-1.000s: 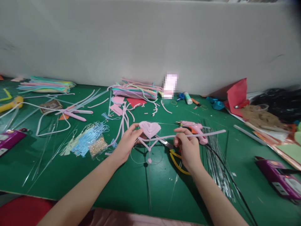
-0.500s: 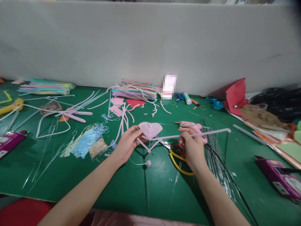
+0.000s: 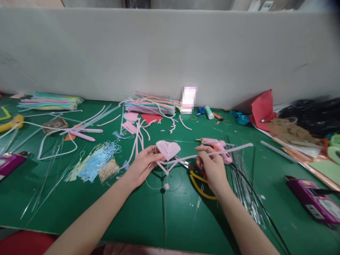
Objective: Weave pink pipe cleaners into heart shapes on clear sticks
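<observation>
Between my hands is a pink heart point(image 3: 168, 149) made of layered pipe cleaner, with a pink V-shaped piece and a small pink bead point(image 3: 166, 186) hanging under it on wire. My left hand point(image 3: 145, 163) is closed on the heart's left edge. A long pink pipe cleaner point(image 3: 235, 150) runs from the heart off to the right. My right hand point(image 3: 211, 163) pinches it partway along, index finger stretched out. Yellow-handled pliers point(image 3: 200, 186) lie under my right hand, partly covered. Just behind that hand rests a pink glue gun point(image 3: 216, 145).
Bundles of coloured pipe cleaners point(image 3: 151, 106) lie along the grey wall. Blue tassels point(image 3: 99, 161) and a bag of gold beads point(image 3: 108, 170) are at left. Clear sticks point(image 3: 247, 191) and a black cord lie at right, near a purple power strip point(image 3: 316, 202).
The heart now faces me more fully, its notch showing. My right hand has shifted slightly left, and the long pipe cleaner's free end sits higher and less bent. The view has tilted up slightly.
</observation>
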A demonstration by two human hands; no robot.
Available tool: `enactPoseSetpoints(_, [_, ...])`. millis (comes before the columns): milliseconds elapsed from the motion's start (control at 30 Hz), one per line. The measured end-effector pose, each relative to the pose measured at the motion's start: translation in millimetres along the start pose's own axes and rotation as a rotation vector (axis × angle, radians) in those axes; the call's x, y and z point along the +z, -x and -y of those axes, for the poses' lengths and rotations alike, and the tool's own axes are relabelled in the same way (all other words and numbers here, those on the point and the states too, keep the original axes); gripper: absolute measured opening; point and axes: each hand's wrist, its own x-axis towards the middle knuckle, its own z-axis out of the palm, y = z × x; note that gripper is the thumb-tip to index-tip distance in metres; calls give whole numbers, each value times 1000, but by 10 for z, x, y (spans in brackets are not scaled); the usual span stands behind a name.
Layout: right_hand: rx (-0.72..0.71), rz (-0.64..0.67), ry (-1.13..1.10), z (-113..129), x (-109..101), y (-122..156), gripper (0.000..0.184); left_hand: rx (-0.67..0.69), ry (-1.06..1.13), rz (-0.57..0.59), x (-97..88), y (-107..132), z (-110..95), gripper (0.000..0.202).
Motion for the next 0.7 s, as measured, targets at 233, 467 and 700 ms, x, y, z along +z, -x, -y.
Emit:
enactPoseSetpoints(233, [-5, 24, 9, 20, 12, 19, 12, -4, -94, 60, -9, 3, 43, 26])
enactPoseSetpoints(467, [-18, -72, -222, 76, -62, -71, 11, -18, -136, -5, -20, 10, 20, 33])
enactPoseSetpoints(700, [60, -12, -256, 36, -54, -73, 14, -22, -100, -16, -4, -1, -3, 32])
